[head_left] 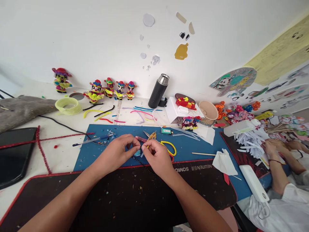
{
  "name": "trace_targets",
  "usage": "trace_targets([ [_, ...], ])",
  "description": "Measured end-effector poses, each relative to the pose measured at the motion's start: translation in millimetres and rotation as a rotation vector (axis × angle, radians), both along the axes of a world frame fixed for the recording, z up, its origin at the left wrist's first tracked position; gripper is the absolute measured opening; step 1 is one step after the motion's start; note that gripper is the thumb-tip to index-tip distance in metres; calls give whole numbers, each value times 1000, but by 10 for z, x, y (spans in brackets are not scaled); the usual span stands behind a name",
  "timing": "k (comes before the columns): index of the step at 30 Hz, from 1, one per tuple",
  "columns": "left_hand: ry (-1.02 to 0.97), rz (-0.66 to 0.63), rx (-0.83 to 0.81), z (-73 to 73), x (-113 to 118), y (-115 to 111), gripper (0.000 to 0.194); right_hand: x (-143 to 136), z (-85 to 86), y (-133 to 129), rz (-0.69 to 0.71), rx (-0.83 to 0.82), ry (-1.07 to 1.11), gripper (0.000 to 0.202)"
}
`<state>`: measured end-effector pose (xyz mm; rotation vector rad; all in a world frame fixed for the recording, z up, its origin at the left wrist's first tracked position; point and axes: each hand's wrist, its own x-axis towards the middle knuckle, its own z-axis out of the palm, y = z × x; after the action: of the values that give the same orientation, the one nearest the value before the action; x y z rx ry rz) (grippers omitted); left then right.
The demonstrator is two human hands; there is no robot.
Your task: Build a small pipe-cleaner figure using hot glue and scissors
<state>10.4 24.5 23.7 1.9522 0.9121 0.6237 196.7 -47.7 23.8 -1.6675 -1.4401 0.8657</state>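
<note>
My left hand [120, 150] and my right hand [158, 156] meet over the blue mat [96, 158], fingertips nearly touching. Each pinches with thumb and forefinger; whatever lies between the fingertips is too small to make out. Just below the fingertips shows a small light-blue piece [137, 152]. Behind my hands lie a dark red stick-like item [141, 139] and a yellow patterned piece [152, 137]. Yellow-handled scissors [172, 146] rest beside my right hand, partly hidden by it. A pen [87, 141] lies left of my left hand.
Fuzzy dolls [96, 91] stand along the wall near a black flask [158, 91]. Coloured fuzzy stems [96, 112] lie behind the mat. A white box [172, 111] sits back right. At right, another person's hands [271, 148] are near paper strips [251, 143].
</note>
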Motion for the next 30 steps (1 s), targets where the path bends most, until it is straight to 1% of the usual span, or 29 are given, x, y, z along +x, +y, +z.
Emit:
trace_targets([
  [8, 3, 6, -22, -2, 0, 3, 25, 17, -40, -48, 6, 36, 41, 19],
  [13, 13, 54, -43, 1, -41, 45, 28, 166, -84, -161, -44, 48, 15, 24],
  [17, 35, 103, -41, 2, -99, 97, 30, 363, -56, -311, -26, 0, -121, 23],
  [22, 62, 151, -55, 26, -157, 150, 35, 497, -42, -447, 80, -99, -451, 23],
  [25, 82, 170, -65, 27, -167, 167, 37, 504, -88, -452, 69, -93, -575, 16],
  [30, 113, 159, -60, -6, -169, 180, 37, 545, -154, -358, 42, -81, -663, 13],
])
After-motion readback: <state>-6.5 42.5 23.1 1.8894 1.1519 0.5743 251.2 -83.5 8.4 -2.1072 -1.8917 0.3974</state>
